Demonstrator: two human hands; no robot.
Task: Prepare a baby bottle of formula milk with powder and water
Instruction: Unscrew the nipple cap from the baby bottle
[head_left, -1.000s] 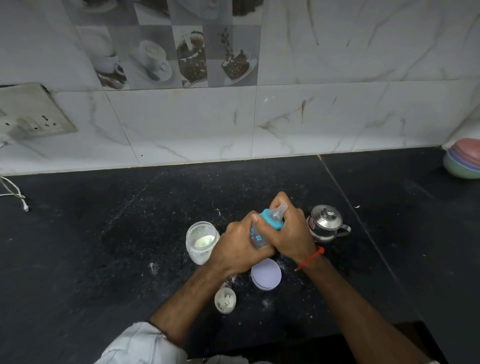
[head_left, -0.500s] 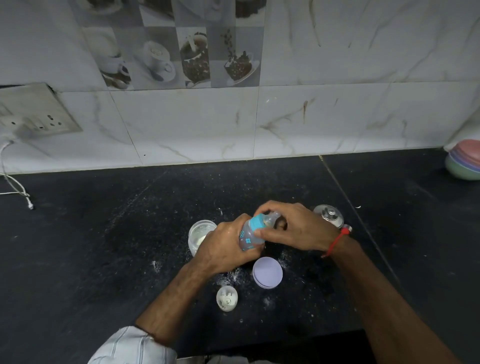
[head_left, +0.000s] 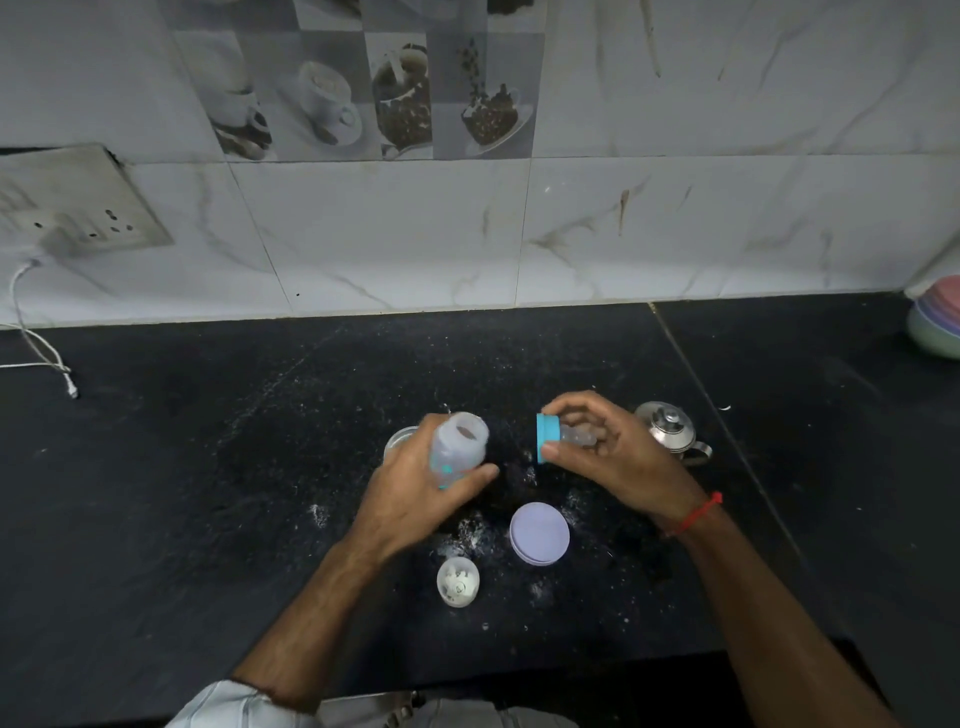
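Over the middle of the black counter (head_left: 156, 519), the left hand (head_left: 415, 499) is gripping the open bottle (head_left: 457, 447), fingers curled round its body, mouth tilted up. Just beside it, apart, the right hand (head_left: 618, 462) is pinching the teal ring (head_left: 546, 437) with its teat. A lilac lid (head_left: 539, 532) is lying nearer the front edge, a steel pot (head_left: 670, 431) behind the right hand

Clear bottle (head_left: 460, 448) tilted, open; teal-ringed teat (head_left: 558, 437) apart.

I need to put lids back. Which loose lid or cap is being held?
The blue teat cap, pinched in the right hand; the lilac lid and white cap lie on the counter.
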